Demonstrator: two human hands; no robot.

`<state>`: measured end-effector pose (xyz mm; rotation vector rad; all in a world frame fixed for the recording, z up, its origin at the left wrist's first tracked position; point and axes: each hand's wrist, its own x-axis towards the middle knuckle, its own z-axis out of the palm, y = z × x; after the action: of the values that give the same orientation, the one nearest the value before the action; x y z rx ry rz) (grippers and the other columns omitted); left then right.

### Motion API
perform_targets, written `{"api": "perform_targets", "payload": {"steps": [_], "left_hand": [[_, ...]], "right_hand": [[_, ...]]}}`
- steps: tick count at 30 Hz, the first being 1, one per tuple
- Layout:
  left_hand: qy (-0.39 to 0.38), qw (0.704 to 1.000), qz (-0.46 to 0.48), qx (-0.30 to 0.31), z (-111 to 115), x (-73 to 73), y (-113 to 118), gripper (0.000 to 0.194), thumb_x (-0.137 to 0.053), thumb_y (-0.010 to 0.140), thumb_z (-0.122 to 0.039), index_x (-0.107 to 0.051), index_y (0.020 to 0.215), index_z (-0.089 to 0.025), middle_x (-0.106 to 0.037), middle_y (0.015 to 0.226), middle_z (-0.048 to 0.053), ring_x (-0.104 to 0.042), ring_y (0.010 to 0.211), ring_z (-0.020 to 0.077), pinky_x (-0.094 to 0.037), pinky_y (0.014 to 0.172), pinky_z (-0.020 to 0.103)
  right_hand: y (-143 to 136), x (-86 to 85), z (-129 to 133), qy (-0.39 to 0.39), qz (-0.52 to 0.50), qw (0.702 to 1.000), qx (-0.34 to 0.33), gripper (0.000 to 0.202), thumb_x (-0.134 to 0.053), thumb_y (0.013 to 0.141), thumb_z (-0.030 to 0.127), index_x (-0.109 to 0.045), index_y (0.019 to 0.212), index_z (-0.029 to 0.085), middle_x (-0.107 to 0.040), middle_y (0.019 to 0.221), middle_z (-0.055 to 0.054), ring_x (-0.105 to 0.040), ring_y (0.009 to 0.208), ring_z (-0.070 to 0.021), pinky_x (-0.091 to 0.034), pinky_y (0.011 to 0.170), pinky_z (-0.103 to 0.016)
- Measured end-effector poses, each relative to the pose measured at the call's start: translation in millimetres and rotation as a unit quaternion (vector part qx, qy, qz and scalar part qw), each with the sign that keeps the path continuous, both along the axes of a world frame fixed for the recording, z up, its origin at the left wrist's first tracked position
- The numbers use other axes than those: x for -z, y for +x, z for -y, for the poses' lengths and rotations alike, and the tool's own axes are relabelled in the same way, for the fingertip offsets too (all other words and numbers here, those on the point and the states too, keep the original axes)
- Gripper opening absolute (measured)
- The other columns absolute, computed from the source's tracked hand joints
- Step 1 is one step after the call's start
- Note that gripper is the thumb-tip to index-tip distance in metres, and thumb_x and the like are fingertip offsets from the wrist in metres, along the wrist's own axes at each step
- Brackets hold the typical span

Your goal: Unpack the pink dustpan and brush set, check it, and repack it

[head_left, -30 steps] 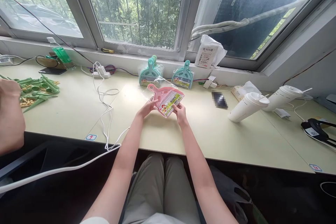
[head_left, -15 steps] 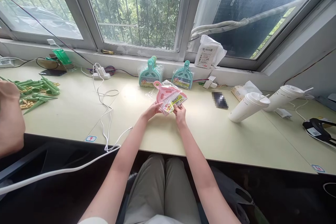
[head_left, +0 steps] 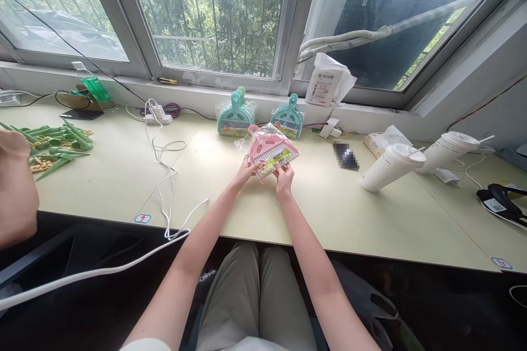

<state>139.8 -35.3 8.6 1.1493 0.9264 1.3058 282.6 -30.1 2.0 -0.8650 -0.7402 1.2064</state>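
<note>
Both my hands hold a pink dustpan and brush set (head_left: 269,149) in clear plastic wrap, tilted above the table, with a printed yellow-green label along its lower edge. My left hand (head_left: 247,169) is closed on its lower left side. At the bottom edge, right of the middle, my right hand (head_left: 284,176) pinches it. Behind it, against the windowsill, a row of wrapped teal dustpan sets (head_left: 236,116) stands upright. To their right stands another teal dustpan set (head_left: 289,115), its lower part partly hidden by the pink one.
White cables (head_left: 164,175) run across the table on the left. Green plastic pieces (head_left: 68,137) lie farther left, near another person's arm (head_left: 16,186). On the right are a phone-like dark object (head_left: 346,156), two white cups (head_left: 391,167) with straws and a tissue pack (head_left: 376,145).
The pink dustpan set has shifted slightly right and turned a little, its label now flatter to view. My left hand has moved right with it.
</note>
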Motion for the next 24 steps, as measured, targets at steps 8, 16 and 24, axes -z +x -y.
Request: {"api": "perform_targets", "payload": {"steps": [8,16,24], "left_hand": [[-0.019,0.997,-0.041,0.064,12,-8.8,6,0.083,-0.074,0.071,-0.039,-0.031,0.142,-0.03,-0.053,0.134,0.013,-0.062,0.107,0.0292,-0.056,0.079,0.041],[0.093,0.961,-0.156,-0.209,-1,10.9,16,0.115,-0.081,0.064,-0.037,-0.003,0.149,-0.033,-0.01,0.156,0.015,-0.024,0.141,0.0328,-0.038,0.105,0.051],[0.23,0.866,-0.392,-0.207,10,5.2,16,0.019,-0.056,0.086,-0.025,-0.069,0.101,-0.026,-0.06,0.123,0.007,-0.045,0.122,0.0282,-0.036,0.105,0.05]], "right_hand": [[2,3.6,-2,-0.001,0.024,0.999,0.033,0.04,-0.067,0.07,0.034,-0.058,0.104,0.016,-0.066,0.109,-0.01,-0.064,0.098,-0.019,-0.056,0.082,-0.032],[4,7.6,-6,0.001,0.022,0.999,0.045,0.038,-0.067,0.07,0.035,-0.058,0.102,0.017,-0.067,0.105,-0.009,-0.065,0.095,-0.0183,-0.057,0.08,-0.032],[2,11.7,-7,0.004,0.031,0.999,0.043,0.039,-0.066,0.07,0.036,-0.057,0.102,0.017,-0.067,0.104,-0.01,-0.065,0.093,-0.0172,-0.055,0.079,-0.032]]}}
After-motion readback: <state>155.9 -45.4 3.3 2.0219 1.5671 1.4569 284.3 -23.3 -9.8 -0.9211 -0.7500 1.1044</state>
